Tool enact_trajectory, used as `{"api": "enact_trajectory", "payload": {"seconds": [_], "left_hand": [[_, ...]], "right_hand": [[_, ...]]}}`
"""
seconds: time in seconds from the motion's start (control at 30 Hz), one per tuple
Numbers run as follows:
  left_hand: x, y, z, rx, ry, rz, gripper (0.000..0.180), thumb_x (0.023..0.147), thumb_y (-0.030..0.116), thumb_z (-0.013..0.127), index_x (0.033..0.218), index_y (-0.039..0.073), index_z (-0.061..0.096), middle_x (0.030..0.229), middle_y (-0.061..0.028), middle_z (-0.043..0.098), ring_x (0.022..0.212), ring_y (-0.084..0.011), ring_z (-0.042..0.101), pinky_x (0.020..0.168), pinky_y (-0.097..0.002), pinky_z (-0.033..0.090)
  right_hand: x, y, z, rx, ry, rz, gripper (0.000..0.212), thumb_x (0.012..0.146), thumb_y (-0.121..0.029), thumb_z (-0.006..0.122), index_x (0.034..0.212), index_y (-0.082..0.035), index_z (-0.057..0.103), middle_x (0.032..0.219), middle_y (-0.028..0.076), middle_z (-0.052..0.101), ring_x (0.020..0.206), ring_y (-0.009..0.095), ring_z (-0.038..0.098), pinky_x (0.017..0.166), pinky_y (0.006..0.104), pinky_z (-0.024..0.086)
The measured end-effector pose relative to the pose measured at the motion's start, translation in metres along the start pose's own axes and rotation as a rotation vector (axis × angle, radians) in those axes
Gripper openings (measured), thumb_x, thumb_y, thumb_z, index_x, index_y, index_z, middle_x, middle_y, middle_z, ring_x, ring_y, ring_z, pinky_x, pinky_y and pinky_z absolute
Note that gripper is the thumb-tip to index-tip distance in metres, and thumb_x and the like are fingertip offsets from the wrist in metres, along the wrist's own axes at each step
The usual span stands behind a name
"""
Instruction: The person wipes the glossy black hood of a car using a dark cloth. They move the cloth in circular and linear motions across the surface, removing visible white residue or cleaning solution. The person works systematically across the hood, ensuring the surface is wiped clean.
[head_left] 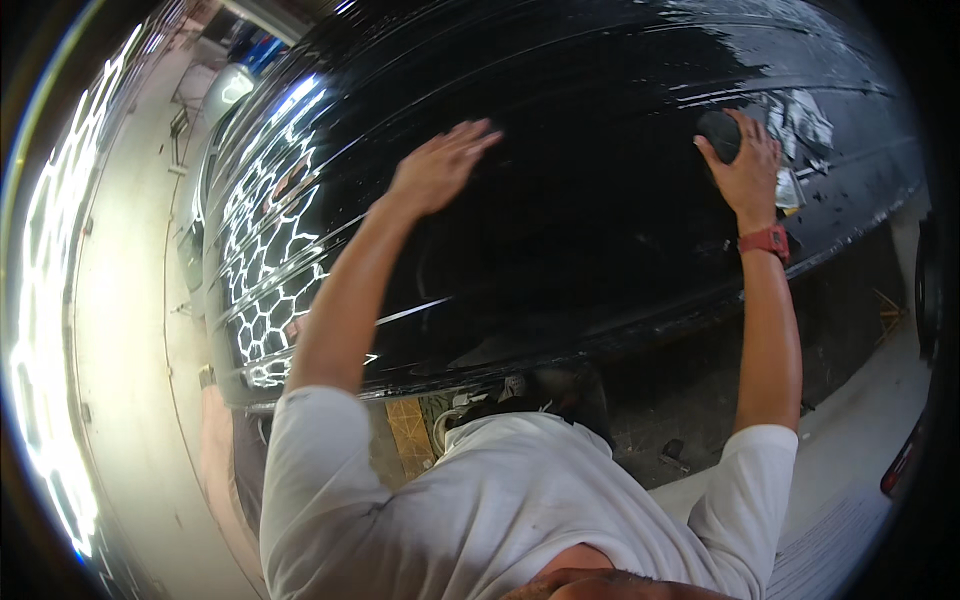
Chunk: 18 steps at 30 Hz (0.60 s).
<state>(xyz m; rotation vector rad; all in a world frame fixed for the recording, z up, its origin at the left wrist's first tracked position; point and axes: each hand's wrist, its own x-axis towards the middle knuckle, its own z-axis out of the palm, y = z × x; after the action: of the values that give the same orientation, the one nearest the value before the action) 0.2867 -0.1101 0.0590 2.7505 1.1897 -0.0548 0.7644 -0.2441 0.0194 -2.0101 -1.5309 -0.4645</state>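
Observation:
A broad, glossy black car body panel [560, 230] stretches out before me, reflecting a honeycomb of lights on its left side. My left hand [437, 170] is over the middle of it, fingers stretched out and holding nothing. Whether its palm touches the surface I cannot tell. Toward the right, my right hand [752, 170] has its fingers curved around a dark, rounded pad [719, 136] at the panel. A red watch [764, 242] is on my right wrist. Just beyond that hand lies a crumpled silvery sheet [806, 128].
Streaks and whitish smears run along the panel's far and right parts. Its near edge [620, 345] passes close in front of my body. A silver car [226, 92] stands at the far left, beside a pale floor [125, 300]. A dark tyre [928, 285] shows at the right rim.

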Motion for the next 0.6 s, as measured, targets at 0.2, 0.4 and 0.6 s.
{"api": "enact_trajectory", "payload": {"seconds": [0.2, 0.4, 0.6], "left_hand": [[-0.042, -0.039, -0.064, -1.811, 0.506, -0.214, 0.046, 0.113, 0.027, 0.059, 0.156, 0.011, 0.058, 0.148, -0.0118, 0.067, 0.13, -0.0248, 0.068, 0.109, -0.0501, 0.061], [0.079, -0.005, -0.019, -1.132, 0.459, -0.361, 0.046, 0.102, 0.033, 0.077, 0.137, 0.004, 0.07, 0.12, -0.0111, 0.078, 0.107, -0.0311, 0.075, 0.092, -0.0448, 0.059], [0.025, -0.058, -0.006, -0.367, 0.236, -0.327, 0.06, 0.083, 0.045, 0.094, 0.123, 0.003, 0.078, 0.114, -0.0128, 0.081, 0.11, -0.024, 0.075, 0.099, -0.0389, 0.056]], "right_hand": [[0.0, -0.011, -0.005, -0.001, -0.022, 0.044, 0.068, 0.09, -0.061, 0.081, 0.141, -0.018, 0.067, 0.139, 0.01, 0.067, 0.135, 0.034, 0.061, 0.122, 0.0627, 0.035], [0.003, -0.016, -0.006, 0.012, -0.01, 0.019, 0.067, 0.09, -0.061, 0.082, 0.14, -0.019, 0.068, 0.137, 0.008, 0.068, 0.134, 0.034, 0.062, 0.122, 0.0638, 0.035], [0.0, -0.008, -0.009, 0.011, -0.039, 0.04, 0.066, 0.089, -0.059, 0.083, 0.139, -0.019, 0.068, 0.137, 0.007, 0.068, 0.132, 0.034, 0.063, 0.122, 0.0646, 0.035]]}}
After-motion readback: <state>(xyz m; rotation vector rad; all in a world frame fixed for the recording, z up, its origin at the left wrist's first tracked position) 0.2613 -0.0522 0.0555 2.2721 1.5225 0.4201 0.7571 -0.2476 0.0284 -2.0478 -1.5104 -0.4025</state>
